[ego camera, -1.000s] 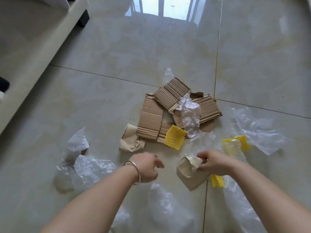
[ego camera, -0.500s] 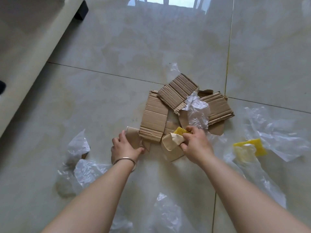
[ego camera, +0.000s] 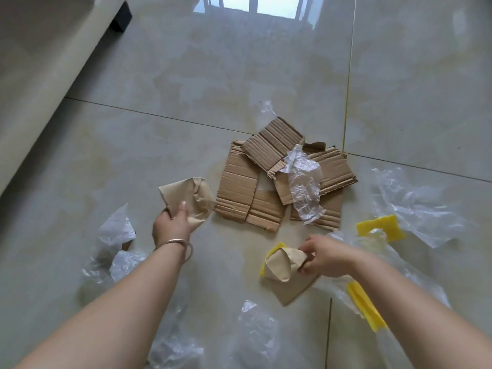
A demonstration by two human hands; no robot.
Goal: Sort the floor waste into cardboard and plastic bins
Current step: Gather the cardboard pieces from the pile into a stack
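Tiled floor (ego camera: 133, 161); each hand (ego camera: 173, 226) (ego camera: 328, 258) grips crumpled brown paper (ego camera: 191, 198) (ego camera: 283, 267).

glossy tiled floor (ego camera: 266, 75), cardboard pieces (ego camera: 239, 190), plastic film (ego camera: 415, 206)

Brown ribbed cardboard (ego camera: 241, 193); yellow foam (ego camera: 380, 228); clear plastic (ego camera: 303, 182); beige glossy floor (ego camera: 239, 83).

I can read no writing anywhere down here. The cardboard pieces (ego camera: 241, 187) on the floor are plain brown, and the crumpled brown paper (ego camera: 195, 201) in my left hand (ego camera: 173, 227) bears no print or label.
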